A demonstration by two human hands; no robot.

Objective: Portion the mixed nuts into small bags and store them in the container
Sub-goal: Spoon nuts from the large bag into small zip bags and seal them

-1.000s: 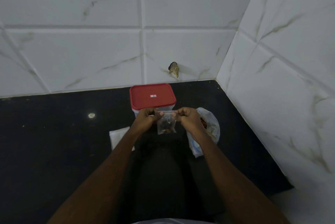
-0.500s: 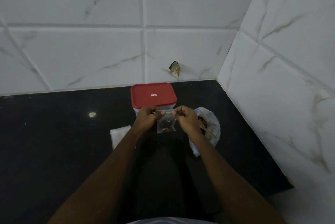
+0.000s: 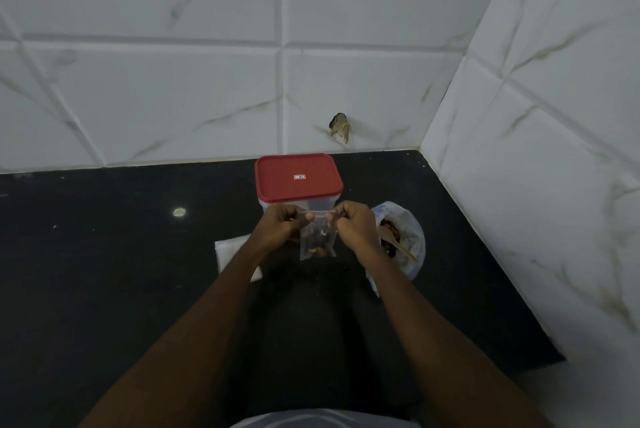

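while the small clear plastic zip bag (image 3: 318, 237) hangs above the black stone countertop (image 3: 104, 271), its sealing strip runs from 9 o'clock to 3 o'clock, stretched between the two hands. the left hand (image 3: 280, 226) pinches the 9 o'clock end and the right hand (image 3: 355, 226) pinches the 3 o'clock end, fingers curled in on both. the bag's body, with a small dark heap of nuts at the bottom, drops toward 6 o'clock from the pinches. the seal looks to be in the course of being pressed shut; whether it is fully closed is too small to tell. the clear rectangular plastic container with the red lid (image 3: 298, 178) stands at 12 o'clock, just beyond the knuckles and about as near one hand as the other. its lid is on, so it would have to come off first. the larger thin plastic bag of mixed nuts (image 3: 412, 240), a wooden spoon (image 3: 396, 245) in it, sits at 3 o'clock beside the right hand.
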